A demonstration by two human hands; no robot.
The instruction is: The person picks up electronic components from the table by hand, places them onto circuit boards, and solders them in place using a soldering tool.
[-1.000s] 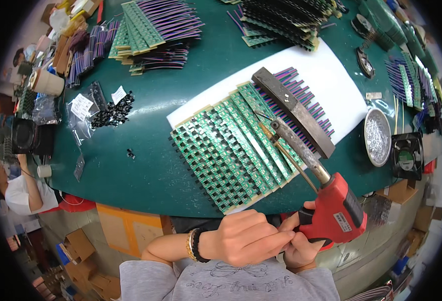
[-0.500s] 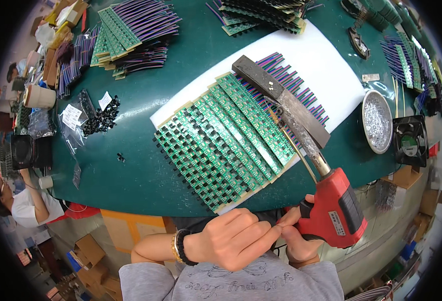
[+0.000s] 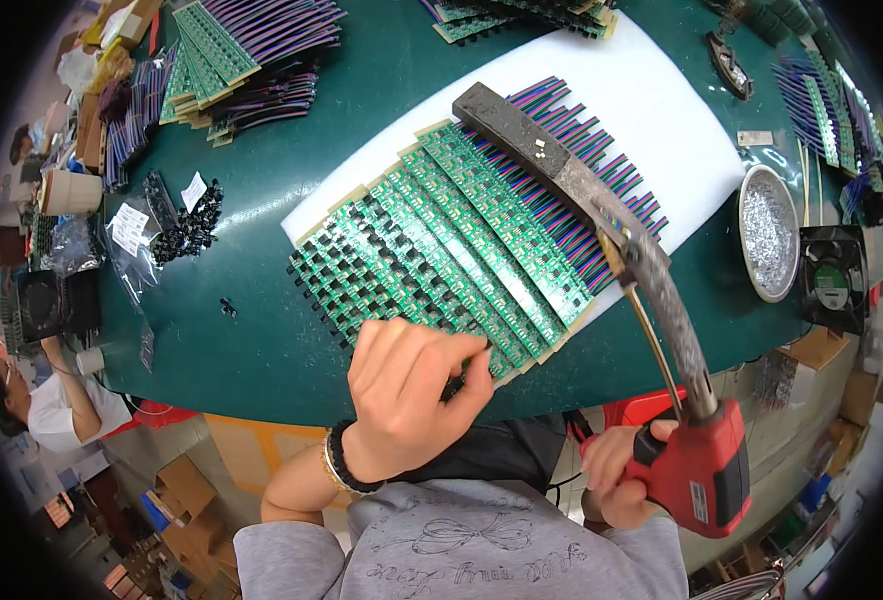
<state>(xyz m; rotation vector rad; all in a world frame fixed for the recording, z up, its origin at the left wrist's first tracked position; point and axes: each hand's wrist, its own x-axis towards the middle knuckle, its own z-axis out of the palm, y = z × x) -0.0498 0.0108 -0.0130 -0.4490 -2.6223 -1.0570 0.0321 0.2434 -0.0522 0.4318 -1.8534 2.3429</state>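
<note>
My left hand (image 3: 411,385) reaches over the near edge of the green circuit boards (image 3: 461,230). Its thumb and index finger pinch a small black component (image 3: 487,344), partly hidden, down at the board surface. The boards overlap in rows, with many small black components fitted on the left rows and bare rows on the right. In my right hand (image 3: 618,478) is a red soldering gun (image 3: 718,455), pointing up, its thin brass-coloured tube (image 3: 656,340) and tip toward the boards' right side. A dark metal bar (image 3: 526,145) lies across the purple-blue wires (image 3: 611,190) attached to the boards.
White foam sheet (image 3: 661,110) underlies the boards. A pile of black components (image 3: 196,228) and a plastic bag (image 3: 126,240) lie left. An oval dish (image 3: 767,235) of silvery bits and a small fan (image 3: 827,275) stand right. Wired boards (image 3: 206,60) are stacked behind. A person (image 3: 56,410) sits far left.
My left hand has left my right hand's fingertips and moved forward onto the boards. My right hand and the soldering gun have shifted right and slightly nearer me.
</note>
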